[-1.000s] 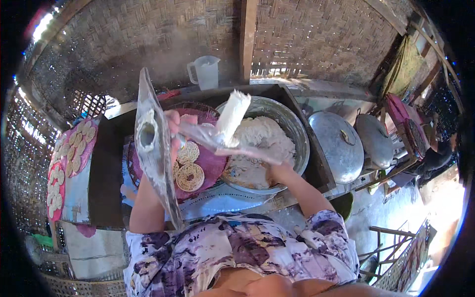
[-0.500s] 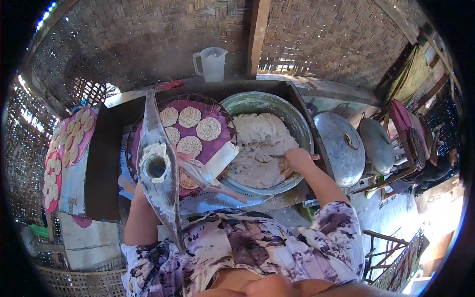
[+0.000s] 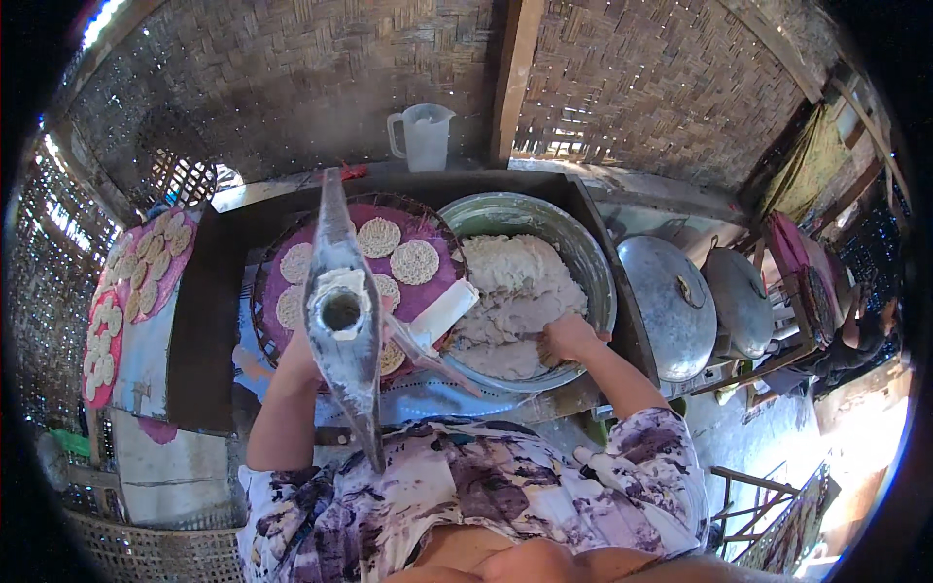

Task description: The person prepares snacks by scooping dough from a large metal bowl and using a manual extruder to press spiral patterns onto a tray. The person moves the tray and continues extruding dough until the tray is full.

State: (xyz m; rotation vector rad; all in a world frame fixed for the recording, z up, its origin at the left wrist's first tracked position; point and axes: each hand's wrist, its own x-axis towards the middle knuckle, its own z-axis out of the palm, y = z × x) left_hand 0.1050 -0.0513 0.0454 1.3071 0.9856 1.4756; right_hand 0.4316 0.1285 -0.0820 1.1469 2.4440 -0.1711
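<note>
Wood fills the left hand (image 3: 305, 354), its half-hidden fingers curled round a winged, white-smeared press (image 3: 354, 383) above lacy round discs (image 3: 415, 262); the right hand (image 3: 571, 339) clenches a slim tool (image 3: 604, 337) at lumpy dough (image 3: 520, 282) in a round basin (image 3: 596, 255).

A long grey wooden press (image 3: 348, 367) with a round hole blocks part of a round purple-clothed tray (image 3: 420, 297) from above — over the far half of the pale dough (image 3: 515, 272), room lies open.

- Premises: rustic kitchen or small food workshop.
- Woven wall (image 3: 262, 83) shows light through gaps.
- Large basin (image 3: 581, 243) holds dough (image 3: 520, 284).
- Tray (image 3: 416, 222) bears pale, patterned rounds (image 3: 415, 262).
- Domed metal lids (image 3: 656, 303), pitcher (image 3: 426, 141) present.
</note>
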